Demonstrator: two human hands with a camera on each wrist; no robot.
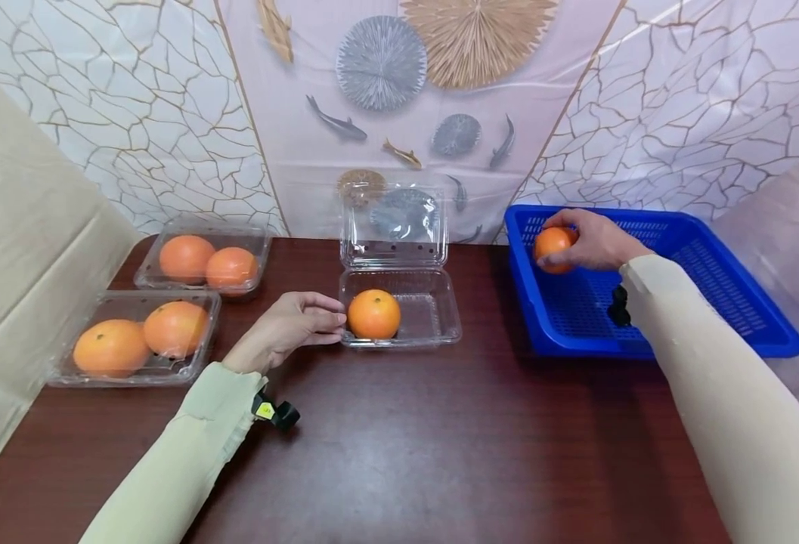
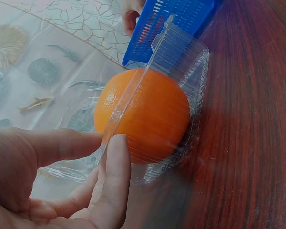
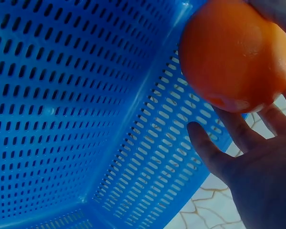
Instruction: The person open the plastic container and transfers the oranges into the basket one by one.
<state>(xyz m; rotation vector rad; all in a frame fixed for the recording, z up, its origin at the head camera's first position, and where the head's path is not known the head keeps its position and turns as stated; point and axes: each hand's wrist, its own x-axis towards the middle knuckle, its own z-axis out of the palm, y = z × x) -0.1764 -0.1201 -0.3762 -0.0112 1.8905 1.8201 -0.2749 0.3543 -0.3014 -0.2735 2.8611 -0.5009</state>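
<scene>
An open clear plastic clamshell (image 1: 433,313) stands mid-table with one orange (image 1: 373,313) in its left half; the left wrist view shows that orange (image 2: 148,114) behind the clear wall. My left hand (image 1: 290,325) rests at the clamshell's left edge, fingertips (image 2: 115,157) touching the plastic wall, fingers loosely extended. My right hand (image 1: 593,240) grips a second orange (image 1: 552,246) above the far-left corner of the blue perforated basket (image 1: 712,279). In the right wrist view the orange (image 3: 236,52) sits in my fingers (image 3: 219,148) over the basket's corner (image 3: 86,119).
Two closed clear clamshells sit at the table's left, each holding two oranges: one nearer (image 1: 134,340), one farther (image 1: 203,261). Cloth drapes flank the dark wooden table (image 1: 406,453). A patterned backdrop stands behind.
</scene>
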